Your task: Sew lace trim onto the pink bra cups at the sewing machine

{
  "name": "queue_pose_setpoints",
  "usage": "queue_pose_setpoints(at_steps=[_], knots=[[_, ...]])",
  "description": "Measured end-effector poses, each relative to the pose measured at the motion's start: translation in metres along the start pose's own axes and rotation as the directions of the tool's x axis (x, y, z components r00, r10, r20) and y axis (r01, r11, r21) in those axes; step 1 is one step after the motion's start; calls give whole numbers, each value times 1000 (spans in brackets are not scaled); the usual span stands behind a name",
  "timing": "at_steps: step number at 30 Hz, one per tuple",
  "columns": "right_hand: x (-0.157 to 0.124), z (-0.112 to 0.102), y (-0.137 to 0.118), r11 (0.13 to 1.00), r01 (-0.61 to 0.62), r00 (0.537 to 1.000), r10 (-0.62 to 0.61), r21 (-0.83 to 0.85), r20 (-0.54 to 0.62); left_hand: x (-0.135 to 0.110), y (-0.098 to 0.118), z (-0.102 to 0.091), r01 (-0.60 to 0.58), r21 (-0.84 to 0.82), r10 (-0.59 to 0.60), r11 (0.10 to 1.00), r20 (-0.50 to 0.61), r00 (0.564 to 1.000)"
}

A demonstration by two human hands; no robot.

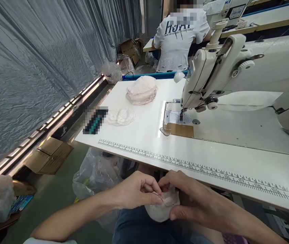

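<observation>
Grey plastic sheeting (45, 51) hangs in folds along the whole left side. The white sewing table (144, 132) runs from the centre to the right, and a printed ruler scale (197, 169) follows its near edge. A white sewing machine (261, 67) stands on the right part of the table, its arm reaching left to the needle area. At the far side, beyond the table, a person in a white printed T-shirt (180, 37) sits with their back to this station.

On the floor at left lies an opened cardboard box (49, 154); a clear plastic bag (96, 173) sits near the table's left end, partly beneath it. On the table's far left portion rests a stack of pale pink fabric pieces (141, 89), edges not fully aligned. The right hand (191, 196) curls about the right side of a small pale fabric piece (159, 211), thumb at its near edge and fingers bent at the far side. The left hand (136, 191) pinches the same piece at its upper left between thumb and bent fingers. The piece is held over the lap, just short of the table's near edge. Left of the needle area and nearer than the stack lies a pale lacy piece (121, 117); beside it, a dark item (95, 121) is blurred beyond identification.
</observation>
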State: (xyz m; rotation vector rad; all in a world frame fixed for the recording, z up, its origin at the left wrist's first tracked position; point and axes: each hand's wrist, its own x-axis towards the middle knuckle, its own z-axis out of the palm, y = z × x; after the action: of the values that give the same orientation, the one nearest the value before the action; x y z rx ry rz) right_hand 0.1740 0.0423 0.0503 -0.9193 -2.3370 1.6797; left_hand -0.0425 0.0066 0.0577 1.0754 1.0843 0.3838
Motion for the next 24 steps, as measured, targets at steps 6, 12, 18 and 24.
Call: queue_pose_setpoints(at_steps=[6,12,18,24], knots=[[2,4,5,996,-44,998,42,-75,-37,-5,2,0,18,43,-15,999,-59,998],[4,9,-2,993,-20,999,14,-112,-53,-5,-3,-1,26,74,-21,997,-76,997],[6,12,0,995,-42,997,35,-94,-76,-8,-3,-4,0,82,2,997,-14,1000],[8,10,2,994,-104,994,104,-33,-14,-9,1,-7,-29,137,26,990,19,999]])
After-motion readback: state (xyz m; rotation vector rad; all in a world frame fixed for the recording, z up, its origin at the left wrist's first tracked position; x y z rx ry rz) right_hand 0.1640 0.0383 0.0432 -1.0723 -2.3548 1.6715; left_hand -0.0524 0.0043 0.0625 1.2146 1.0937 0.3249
